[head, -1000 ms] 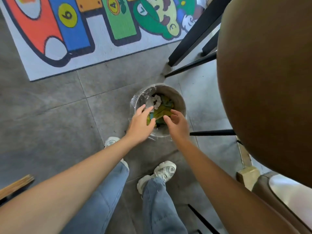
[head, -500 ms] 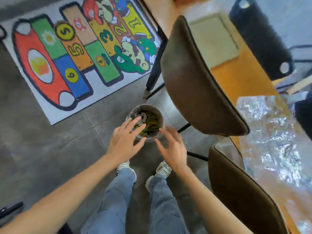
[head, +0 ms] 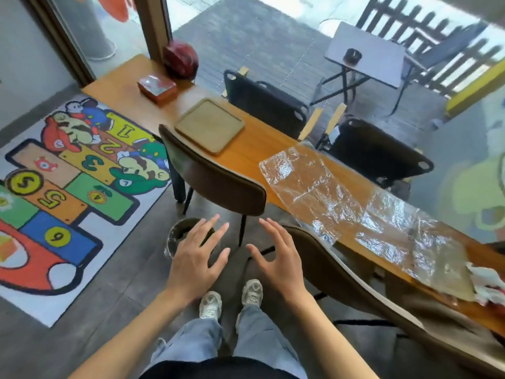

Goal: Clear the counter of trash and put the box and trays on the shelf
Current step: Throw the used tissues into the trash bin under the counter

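Two brown padded chairs [head: 216,176] stand between the person and the long wooden bench [head: 254,143]. Near the bench's far end lie a square wooden tray [head: 210,125] and, closer to the corner, a red box [head: 157,87]. Crinkled clear film [head: 341,198] covers the near stretch, with crumpled trash [head: 489,283] at its right edge. Left hand [head: 195,258] and right hand [head: 278,258] hover palm-down, fingers spread and empty, over the lined bin [head: 177,233] on the floor.
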